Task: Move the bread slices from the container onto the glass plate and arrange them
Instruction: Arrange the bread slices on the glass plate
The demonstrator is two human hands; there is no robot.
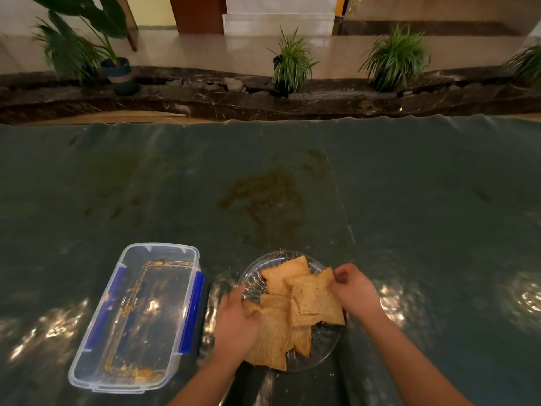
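Several brown bread slices [295, 306] lie overlapping on the round glass plate [325, 344] near the table's front edge. My left hand [235, 325] rests on the near-left slice, fingers curled over its edge. At the plate's right rim, my right hand [355, 290] pinches the corner of the top slice. Left of the plate stands the clear plastic container [137, 317] with blue clips; it holds only crumbs, no slices.
A dark green plastic-covered table [263, 186] stretches away, with brownish stains in the middle. Beyond its far edge runs a dark marble planter ledge [205, 98] holding potted plants [291, 61].
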